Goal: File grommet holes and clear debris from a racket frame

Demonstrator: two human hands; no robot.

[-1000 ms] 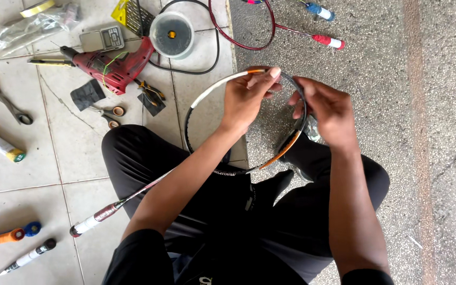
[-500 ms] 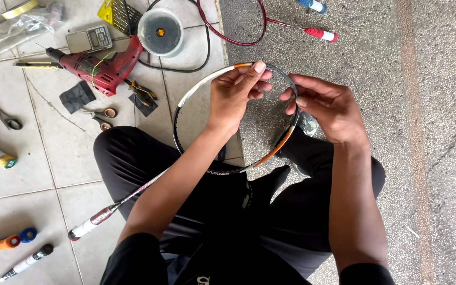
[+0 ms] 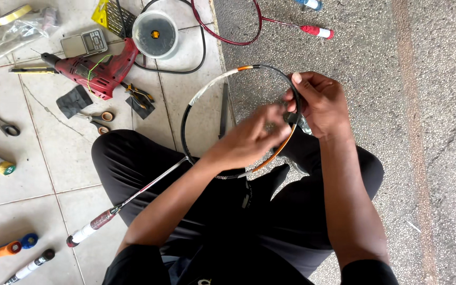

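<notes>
Right hand fingers pinch the racket rim. Left hand fingers pressed together just beside them; whether they grip, cannot tell.

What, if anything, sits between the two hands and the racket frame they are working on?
Nothing visible. The right hand already grips the racket frame at its right rim, and the left hand lies across the hoop beside it. The tools lie off on the tiled floor.

Tools crowd tiles left; bare concrete right gives room
</notes>
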